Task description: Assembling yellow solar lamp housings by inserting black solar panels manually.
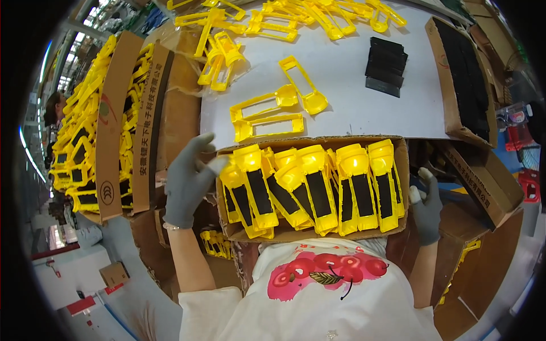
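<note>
Directly in front of me an open cardboard box (267, 143) is packed with yellow plastic frames (352, 162), each with a rounded cup end and a black strip along its body. My left hand (189, 181), in a grey glove with pale fingertips, is beside the box's left edge. Its fingers are apart and hold nothing; the fingertips come close to the nearest frames, and I cannot tell if they touch. At the box's right edge is my right hand (427, 209), gloved the same way, fingers raised and apart, nothing in it.
Loose yellow frames (264, 126) without strips lie on the white table (347, 96), more piled at its far edge. Black strips (385, 68) lie stacked at right, near a carton of black pieces (446, 79). Tall cartons of frames (111, 131) stand left; an open carton (483, 187) sits right.
</note>
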A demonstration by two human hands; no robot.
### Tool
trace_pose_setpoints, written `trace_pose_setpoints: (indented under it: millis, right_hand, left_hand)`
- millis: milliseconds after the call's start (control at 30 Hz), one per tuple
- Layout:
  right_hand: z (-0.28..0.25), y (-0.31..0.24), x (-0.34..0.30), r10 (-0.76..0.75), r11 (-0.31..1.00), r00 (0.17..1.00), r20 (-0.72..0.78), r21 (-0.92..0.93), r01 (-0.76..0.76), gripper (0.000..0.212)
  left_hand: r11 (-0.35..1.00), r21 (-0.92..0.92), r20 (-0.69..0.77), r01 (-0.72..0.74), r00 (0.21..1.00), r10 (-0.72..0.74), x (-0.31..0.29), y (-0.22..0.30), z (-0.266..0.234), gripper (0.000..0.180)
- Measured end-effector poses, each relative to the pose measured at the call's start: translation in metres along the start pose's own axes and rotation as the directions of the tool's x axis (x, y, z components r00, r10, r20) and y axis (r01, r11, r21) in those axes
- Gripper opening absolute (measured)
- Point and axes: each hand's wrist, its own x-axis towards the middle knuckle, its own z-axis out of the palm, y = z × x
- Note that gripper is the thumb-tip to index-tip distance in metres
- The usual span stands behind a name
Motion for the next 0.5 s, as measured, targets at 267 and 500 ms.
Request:
trace_pose_setpoints:
  millis: [267,500]
  right_hand:
    - [0.037,0.068,0.062,0.087,0.448,0.761,0.643,0.657,-0.606,0.069]
    - [0.059,0.044,0.102,0.01,0.507,0.664,0.748,0.568,-0.648,0.068]
  left_hand:
    - [0.891,-0.414,-0.323,0.185,0.886,-0.334,-0.12,-0.13,0.097,0.041]
    - [-0.029,-0.998,0.062,0.055,0.857,-0.511,-0.211,-0.093,0.161,0.067]
